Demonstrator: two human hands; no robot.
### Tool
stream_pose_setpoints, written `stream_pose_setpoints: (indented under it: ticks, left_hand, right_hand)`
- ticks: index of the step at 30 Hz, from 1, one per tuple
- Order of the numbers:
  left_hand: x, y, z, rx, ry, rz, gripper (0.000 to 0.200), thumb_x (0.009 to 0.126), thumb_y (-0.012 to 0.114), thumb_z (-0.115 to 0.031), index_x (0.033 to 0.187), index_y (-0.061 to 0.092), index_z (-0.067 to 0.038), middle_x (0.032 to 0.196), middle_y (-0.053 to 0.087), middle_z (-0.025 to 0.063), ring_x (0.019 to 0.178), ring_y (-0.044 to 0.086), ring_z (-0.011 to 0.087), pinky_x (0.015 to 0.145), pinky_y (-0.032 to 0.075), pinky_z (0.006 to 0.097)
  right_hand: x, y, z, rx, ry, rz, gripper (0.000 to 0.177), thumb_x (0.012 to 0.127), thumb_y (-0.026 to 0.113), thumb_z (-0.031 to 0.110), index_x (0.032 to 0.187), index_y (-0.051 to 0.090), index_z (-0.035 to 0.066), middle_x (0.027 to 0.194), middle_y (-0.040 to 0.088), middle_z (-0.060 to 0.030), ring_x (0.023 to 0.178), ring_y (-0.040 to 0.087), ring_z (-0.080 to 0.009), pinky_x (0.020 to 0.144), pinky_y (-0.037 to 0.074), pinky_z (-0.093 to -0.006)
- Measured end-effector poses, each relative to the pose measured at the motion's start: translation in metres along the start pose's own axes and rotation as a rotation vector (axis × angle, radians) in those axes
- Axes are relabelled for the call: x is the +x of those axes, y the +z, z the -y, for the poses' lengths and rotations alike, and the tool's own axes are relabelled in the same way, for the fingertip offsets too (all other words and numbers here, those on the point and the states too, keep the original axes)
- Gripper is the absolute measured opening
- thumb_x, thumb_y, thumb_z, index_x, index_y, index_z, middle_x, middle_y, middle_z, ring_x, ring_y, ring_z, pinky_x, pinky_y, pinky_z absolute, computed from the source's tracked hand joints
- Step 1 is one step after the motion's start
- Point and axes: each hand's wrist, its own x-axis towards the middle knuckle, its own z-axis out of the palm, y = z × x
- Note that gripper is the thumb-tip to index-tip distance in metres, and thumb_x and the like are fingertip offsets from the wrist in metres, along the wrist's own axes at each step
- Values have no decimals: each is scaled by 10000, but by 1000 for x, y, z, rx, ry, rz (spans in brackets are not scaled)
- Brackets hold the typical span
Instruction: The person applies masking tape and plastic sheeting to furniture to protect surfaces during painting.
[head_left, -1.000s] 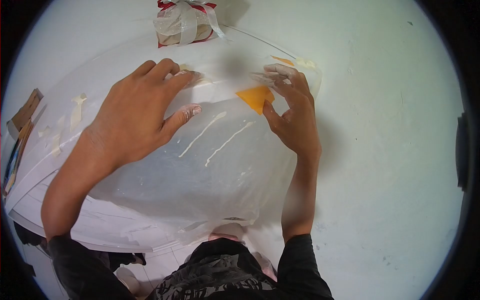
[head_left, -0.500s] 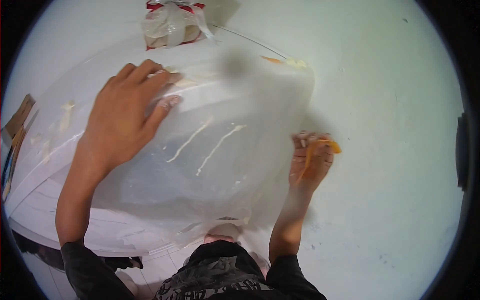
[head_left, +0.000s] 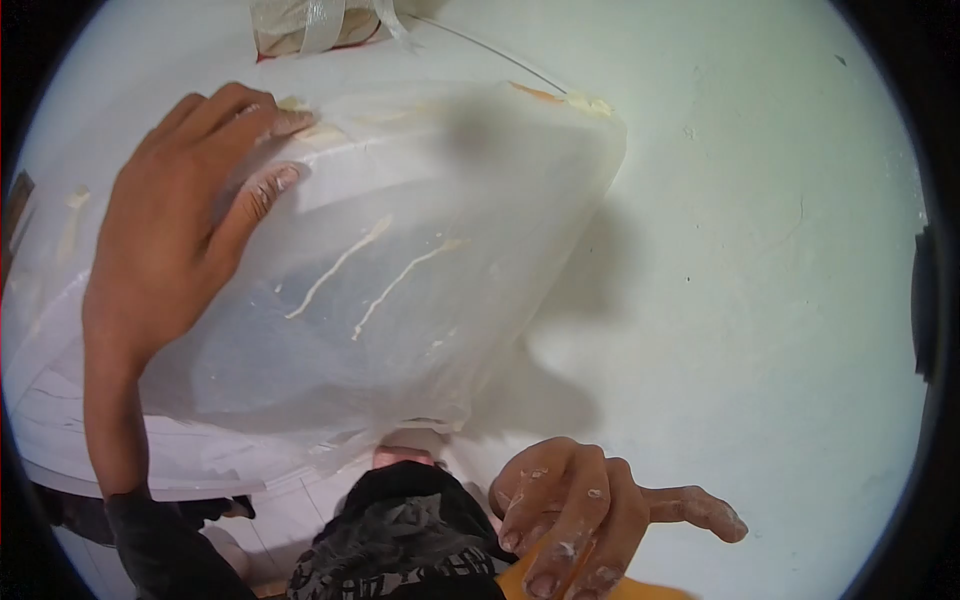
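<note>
A large translucent plastic sheet (head_left: pixel 430 290) hangs over the white surface, with two cream-coloured drips running down it. My left hand (head_left: pixel 180 210) rests at the sheet's upper left, its fingers bent and thumb apart, beside a pale smear. At the lower right, my right hand (head_left: pixel 590 510) is held close to the camera, its fingers curled down and one finger stretched to the right. Pale residue marks its fingers. Something orange-yellow (head_left: pixel 640 590) shows under those fingers, partly cut off by the frame's edge.
A wrapped bundle with a whitish ribbon (head_left: pixel 310 25) is at the top. A thin dark line (head_left: pixel 490 52) runs from it to a cream blob (head_left: pixel 590 103) at the sheet's corner. A pale wall-like surface (head_left: pixel 760 280) spans the right. Tiled floor shows at the lower left.
My right hand has come down and nearer to the camera with the orange-yellow thing. The view has shifted, so my left hand, the sheet and the bundle appear farther left and higher.
</note>
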Motion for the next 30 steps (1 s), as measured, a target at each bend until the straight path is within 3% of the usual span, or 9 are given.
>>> stream_pose_setpoints:
  ticks: [3, 4, 11, 17, 20, 30]
  left_hand:
    - [-3, 4, 8, 35, 16, -33, 320, 935, 494, -196, 1200, 581, -39, 1218, 543, 171, 1117, 519, 336, 984, 402, 426]
    - [-4, 3, 9, 39, -40, 55, 336, 948, 479, -218, 1231, 576, -65, 1281, 523, 167, 1221, 477, 327, 1063, 358, 422]
    - [-11, 26, 33, 362, 3, 76, 394, 987, 421, -271, 1314, 511, -71, 1372, 468, 149, 1316, 409, 297, 1118, 311, 422]
    - [-15, 26, 36, 395, 47, 69, 396, 991, 423, -276, 1320, 506, -74, 1381, 464, 146, 1316, 413, 292, 1116, 313, 427]
    - [-17, 22, 44, 409, 55, 66, 397, 993, 423, -279, 1324, 503, -75, 1386, 461, 144, 1316, 415, 290, 1115, 314, 429]
    - [-11, 5, 26, 305, 84, -13, 365, 969, 477, -233, 1280, 543, -55, 1349, 509, 147, 1284, 446, 325, 1081, 343, 424]
  right_hand:
    - [2, -3, 3, 45, 30, 91, 500, 891, 625, 141, 1331, 401, 219, 1009, 663, -85, 721, 679, -211, 563, 585, -341]
    - [1, -6, 6, 55, 42, 113, 523, 889, 626, 146, 1344, 389, 246, 1009, 668, -73, 729, 683, -207, 562, 585, -334]
    - [1, -13, 8, 60, 59, 133, 689, 894, 613, 178, 1441, 258, 401, 989, 704, -14, 733, 710, -177, 530, 580, -293]
    - [-2, 3, 5, 52, 36, 102, 654, 887, 629, 151, 1422, 322, 369, 1004, 695, -31, 744, 706, -177, 526, 573, -287]
    - [-6, 12, -6, -25, 21, -99, 659, 877, 642, 121, 1416, 340, 350, 981, 694, -46, 748, 703, -183, 524, 571, -281]
    - [-2, 4, 4, -19, 302, 162, 428, 857, 659, 142, 1250, 520, 242, 943, 681, -62, 734, 693, -201, 589, 582, -321]
